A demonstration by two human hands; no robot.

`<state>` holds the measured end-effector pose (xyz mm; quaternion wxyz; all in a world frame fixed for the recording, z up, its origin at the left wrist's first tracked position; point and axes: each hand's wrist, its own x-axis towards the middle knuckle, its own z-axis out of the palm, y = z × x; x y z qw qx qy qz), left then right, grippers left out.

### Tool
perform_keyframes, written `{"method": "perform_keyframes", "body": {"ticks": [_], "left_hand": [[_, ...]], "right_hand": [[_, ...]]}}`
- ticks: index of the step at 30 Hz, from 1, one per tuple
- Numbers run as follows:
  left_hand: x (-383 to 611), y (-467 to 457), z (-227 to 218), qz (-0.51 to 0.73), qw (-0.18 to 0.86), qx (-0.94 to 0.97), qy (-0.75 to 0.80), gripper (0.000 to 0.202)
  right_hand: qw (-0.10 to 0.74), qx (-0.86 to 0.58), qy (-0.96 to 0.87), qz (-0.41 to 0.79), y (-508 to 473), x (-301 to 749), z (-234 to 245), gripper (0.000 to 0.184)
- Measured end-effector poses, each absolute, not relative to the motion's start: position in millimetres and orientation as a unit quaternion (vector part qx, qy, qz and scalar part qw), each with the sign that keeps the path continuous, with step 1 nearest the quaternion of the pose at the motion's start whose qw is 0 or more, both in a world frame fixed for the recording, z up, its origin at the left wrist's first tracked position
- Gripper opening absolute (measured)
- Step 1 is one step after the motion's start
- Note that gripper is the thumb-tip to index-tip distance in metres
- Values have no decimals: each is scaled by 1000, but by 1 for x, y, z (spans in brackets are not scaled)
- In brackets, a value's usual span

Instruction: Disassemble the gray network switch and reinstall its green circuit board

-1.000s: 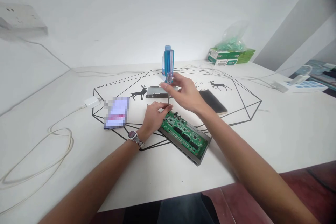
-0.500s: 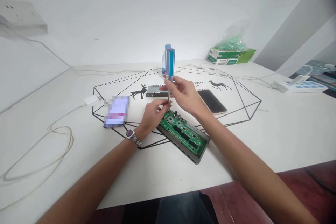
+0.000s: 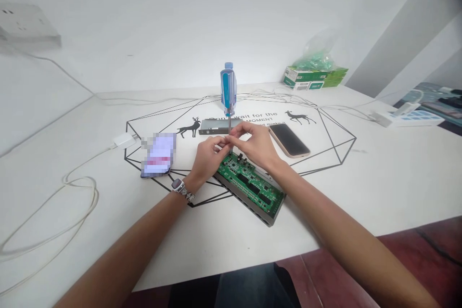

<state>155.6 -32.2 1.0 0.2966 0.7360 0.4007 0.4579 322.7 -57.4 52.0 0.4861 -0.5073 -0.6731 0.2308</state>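
Observation:
A screwdriver (image 3: 227,89) with a clear-and-blue handle stands nearly upright, its shaft pointing down at the far left corner of a green circuit board (image 3: 249,180). The board sits in a grey metal casing (image 3: 241,198) lying at a slant on the table. My right hand (image 3: 254,144) pinches the shaft well below the handle. Lower on the same shaft, close above the board, the closed fingers of my left hand (image 3: 209,156) meet those of the right. The screwdriver's tip is hidden behind my fingers.
A flat metal cover (image 3: 216,126) lies behind the board. One phone (image 3: 289,139) rests to the right, another (image 3: 159,155) to the left beside a white charger (image 3: 123,141) and its loose cable. Behind the screwdriver stands a bottle (image 3: 228,65). Boxes (image 3: 305,76) and a power strip (image 3: 407,118) are farther right.
My right hand has slid down the shaft from just under the handle to near my left fingers. The screwdriver's handle now leans slightly to the left. My left hand stays in place.

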Motion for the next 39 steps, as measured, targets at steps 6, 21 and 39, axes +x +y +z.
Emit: {"method": "perform_keyframes", "body": {"ticks": [6, 21, 39], "left_hand": [[156, -29, 3, 451, 345, 719, 401, 33], [153, -22, -6, 442, 392, 717, 369, 35], [147, -21, -1, 426, 320, 758, 376, 25]], "right_hand": [[465, -483, -703, 237, -53, 327, 52, 6], [520, -484, -660, 246, -58, 318, 52, 10], [494, -480, -683, 244, -51, 325, 47, 8]]}}
